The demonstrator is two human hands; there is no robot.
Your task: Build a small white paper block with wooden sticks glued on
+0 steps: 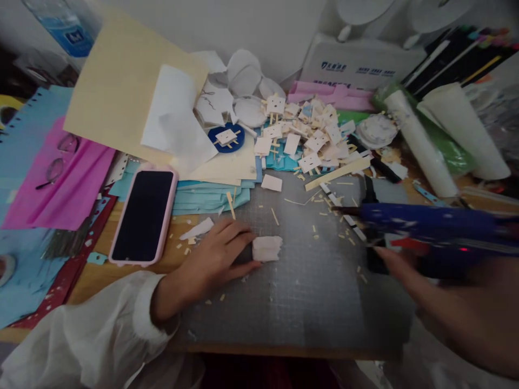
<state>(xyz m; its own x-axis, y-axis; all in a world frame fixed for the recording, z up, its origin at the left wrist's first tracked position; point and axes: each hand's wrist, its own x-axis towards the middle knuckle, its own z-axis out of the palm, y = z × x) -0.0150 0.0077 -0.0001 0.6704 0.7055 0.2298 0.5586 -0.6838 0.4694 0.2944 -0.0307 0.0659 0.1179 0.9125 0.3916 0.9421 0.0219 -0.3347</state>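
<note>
My left hand (217,254) rests on the grey cutting mat (300,302), thumb and fingers closed about the left end of a small white rectangular piece (267,248) with a ragged right edge. At the right, my right hand (454,302) is around a blue hot glue gun (438,221) with a red trigger and a small red light. Its nozzle points left over the mat, and the gun is blurred by motion. Part of the grip is hidden by the hand. A pale blank card (271,183) lies beyond the left hand.
A pink-cased phone (141,216) lies left of my left hand. Behind the mat is a heap of small paper figures with drawn faces (316,140). Yellow strips and scraps (338,173) are scattered about. Rolls (421,143) stand at back right; glasses (54,170) lie on pink paper.
</note>
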